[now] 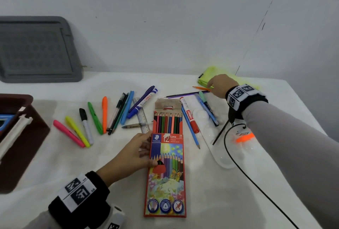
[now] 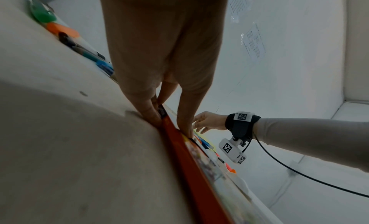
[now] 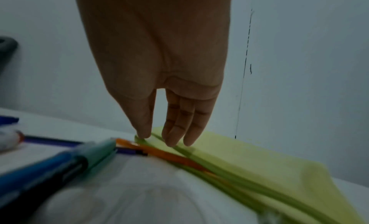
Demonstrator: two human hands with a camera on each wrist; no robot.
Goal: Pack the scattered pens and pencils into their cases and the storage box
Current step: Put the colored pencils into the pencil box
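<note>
We wear pale grey sleeves [image 1: 286, 127] and black wristbands [image 1: 78, 208] — each with white tags printed in black square codes. A white camera block [image 2: 232, 150] hangs under our right wrist — a thin black cable [image 1: 256, 184] trails from it.

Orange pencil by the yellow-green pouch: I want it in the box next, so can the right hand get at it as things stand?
Probably yes. The right hand is open right above the orange pencil, fingertips on the edge of the yellow-green pouch beside it. Nothing lies over the pencil; only the purple pencil is close by.
</note>
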